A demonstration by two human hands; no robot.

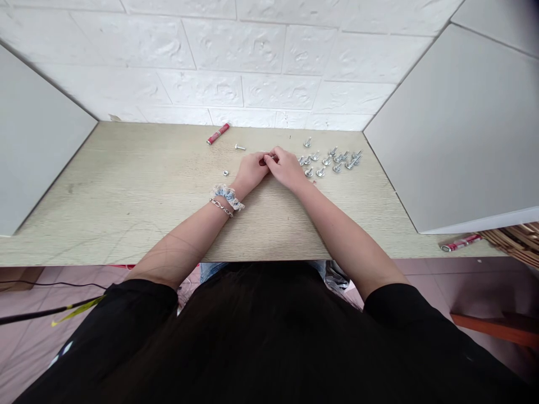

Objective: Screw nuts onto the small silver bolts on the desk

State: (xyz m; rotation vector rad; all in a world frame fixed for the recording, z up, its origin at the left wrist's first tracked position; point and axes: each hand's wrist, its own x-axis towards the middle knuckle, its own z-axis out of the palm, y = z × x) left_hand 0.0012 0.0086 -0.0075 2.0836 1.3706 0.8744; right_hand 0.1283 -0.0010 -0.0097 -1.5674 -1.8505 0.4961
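My left hand (pixel 251 170) and my right hand (pixel 287 167) meet at the far middle of the wooden table (pixel 126 196), fingertips pinched together around a small metal piece I can hardly make out. A blue scrunchie and a chain bracelet sit on my left wrist. To the right of my hands lie several assembled silver bolts (pixel 332 160) in a loose cluster. To the left lie a single bolt (pixel 240 147) and a small nut (pixel 225 172).
A red tube (pixel 218 133) lies near the white brick wall at the back. Grey panels stand at both sides of the table. Another red tube (pixel 461 243) and a wicker basket (pixel 516 238) sit at the right edge.
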